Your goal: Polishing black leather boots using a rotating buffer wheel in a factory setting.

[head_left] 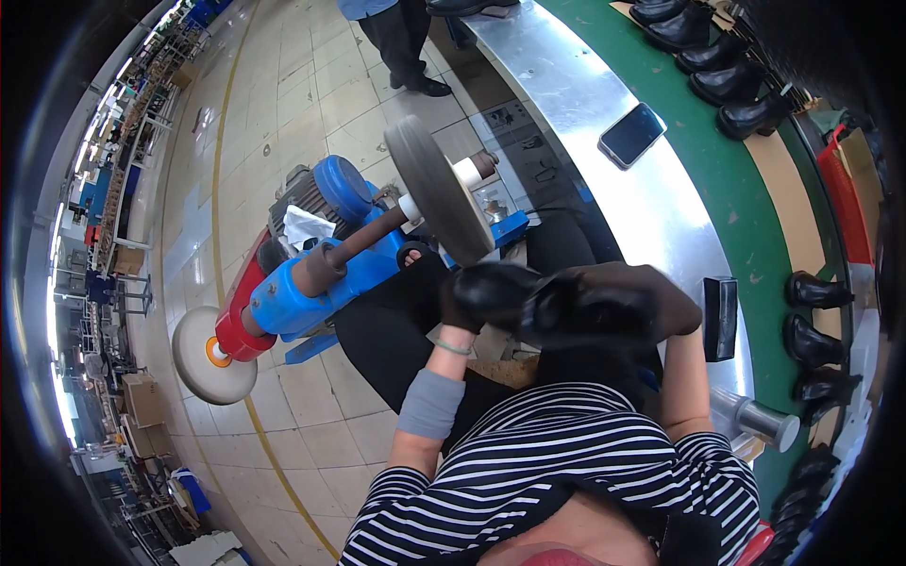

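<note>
While your gloved left hand clasps one end of the black boot and your gloved right hand clasps the other, motion blur hides each finger's exact hold. Its long axis lies crosswise above your lap, the rounded, glossy end pointing left. Just beyond that end stands the grey buffing wheel; the metal tabletop runs along your right.
</note>
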